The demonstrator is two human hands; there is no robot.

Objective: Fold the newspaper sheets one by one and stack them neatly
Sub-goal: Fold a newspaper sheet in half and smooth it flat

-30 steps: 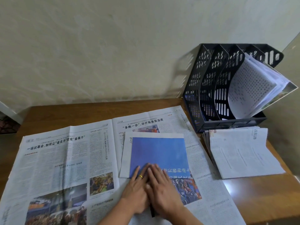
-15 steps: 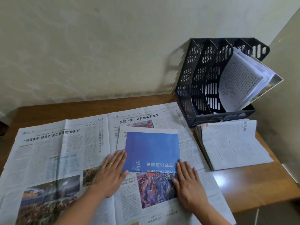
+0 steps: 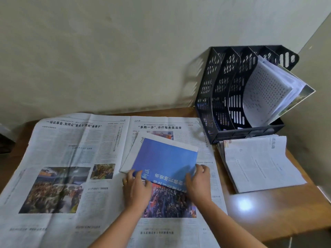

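- Left hand (image 3: pixel 136 187) and right hand (image 3: pixel 198 181) are each pinching the near edge of the folded blue sheet (image 3: pixel 165 161), which is lying skewed on the open newspaper (image 3: pixel 75 158).
- Step, as I judge it: fold done, pickup starting.
- Next: carrying it right to the stack (image 3: pixel 258 163) on the tabletop (image 3: pixel 268 213), edges squared.

Your left hand (image 3: pixel 136 187) and your right hand (image 3: pixel 198 183) each grip the near edge of the folded sheet (image 3: pixel 164 158), one at each corner. This sheet is folded small, its top face is deep blue with a white margin, and it sits turned at an angle. Under both hands lies the open newspaper (image 3: pixel 71 167), spread flat, with printed columns and colour photographs; it reaches far to the left of your left hand. To the right of your right hand, well apart, rests the stack of folded sheets (image 3: pixel 259 163), its top sheet white with fine print.
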